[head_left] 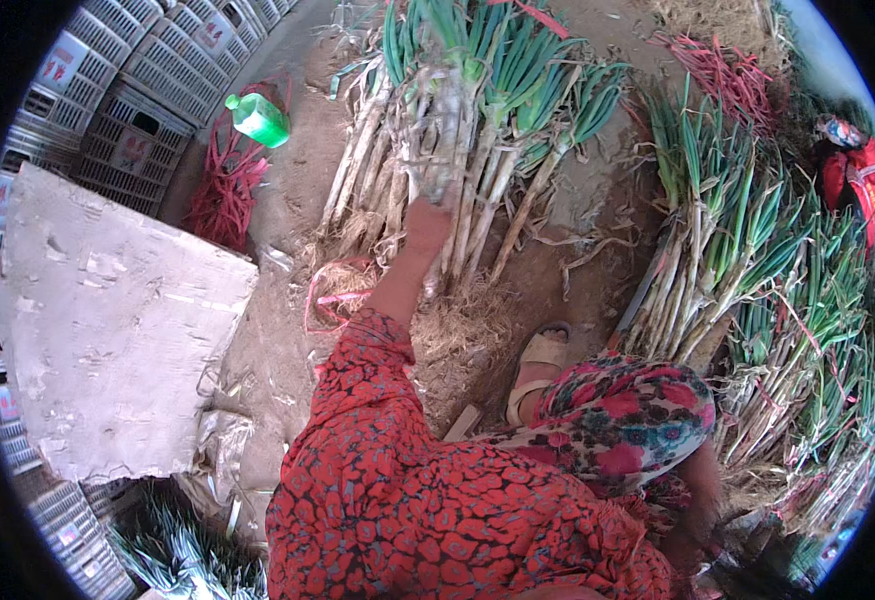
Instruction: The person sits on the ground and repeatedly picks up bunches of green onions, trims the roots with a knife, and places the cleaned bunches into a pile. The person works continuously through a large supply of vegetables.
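My left hand [428,223] reaches forward, closed around the lower part of a blurred green onion stalk [446,135]. Long green onions [494,157] lie around it on the ground, green leaves pointing away and dry roots [458,324] towards me. To the right, another pile of green onions [689,262] lies beside my knee. My right hand [691,536] hangs low beyond that knee, dark and blurred; its fingers and anything in them cannot be made out.
Stacked plastic crates [134,142] line the left, behind a worn board [122,330]. A green bottle [259,120] stands near red plastic ties [227,191]. Tied onion bundles [790,390] fill the right side. My sandalled foot [541,364] rests on the earth floor.
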The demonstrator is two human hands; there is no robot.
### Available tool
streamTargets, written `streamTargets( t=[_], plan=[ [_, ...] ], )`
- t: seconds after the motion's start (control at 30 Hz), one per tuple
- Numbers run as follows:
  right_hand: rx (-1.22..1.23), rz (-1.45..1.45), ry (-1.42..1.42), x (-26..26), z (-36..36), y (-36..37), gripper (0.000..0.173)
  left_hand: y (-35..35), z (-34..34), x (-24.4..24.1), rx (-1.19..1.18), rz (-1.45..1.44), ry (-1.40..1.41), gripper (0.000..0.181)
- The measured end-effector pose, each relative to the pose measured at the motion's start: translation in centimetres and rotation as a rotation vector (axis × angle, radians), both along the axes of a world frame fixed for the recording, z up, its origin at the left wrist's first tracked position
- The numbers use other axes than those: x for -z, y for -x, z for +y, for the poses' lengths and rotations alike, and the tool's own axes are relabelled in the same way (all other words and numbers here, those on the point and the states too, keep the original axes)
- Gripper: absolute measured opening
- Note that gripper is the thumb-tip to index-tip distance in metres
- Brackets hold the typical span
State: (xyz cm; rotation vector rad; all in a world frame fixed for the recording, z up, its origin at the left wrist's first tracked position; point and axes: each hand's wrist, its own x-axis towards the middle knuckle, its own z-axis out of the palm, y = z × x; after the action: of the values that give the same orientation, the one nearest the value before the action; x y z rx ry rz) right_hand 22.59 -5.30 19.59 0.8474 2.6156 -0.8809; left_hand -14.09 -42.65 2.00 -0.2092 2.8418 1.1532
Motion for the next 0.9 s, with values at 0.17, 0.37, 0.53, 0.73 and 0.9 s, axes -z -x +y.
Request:
streamTargets(
  t=[0.17, 0.37, 0.53, 0.73, 0.9],
  plan=[
    [0.154, 0.330, 0.132, -6.3, 0.7, 9.4, 0.044, -2.2, 8.6, -6.9, 0.074, -0.018, -0.517, 0.033],
    [-0.448, 0.105, 0.407, -0.1, -10.3, 25.0, 0.055, -3.9, 13.6, -7.3, 0.054, 0.248, -0.607, 0.032],
    [-0.415, -0.126, 0.450, 3.5, -12.3, 26.5, 0.046, -5.6, 11.1, -6.4, 0.216, -0.003, -0.563, 0.037],
    [0.296, -0.188, 1.142, -1.2, -13.7, 27.1, 0.029, -7.2, 9.0, -0.4, -0.099, 0.013, -0.205, 0.051],
    [0.191, -0.067, 1.293, -5.0, -10.3, 25.4, 0.027, -5.7, 9.5, 0.2, -0.053, 0.031, -0.329, 0.037]
  ],
)
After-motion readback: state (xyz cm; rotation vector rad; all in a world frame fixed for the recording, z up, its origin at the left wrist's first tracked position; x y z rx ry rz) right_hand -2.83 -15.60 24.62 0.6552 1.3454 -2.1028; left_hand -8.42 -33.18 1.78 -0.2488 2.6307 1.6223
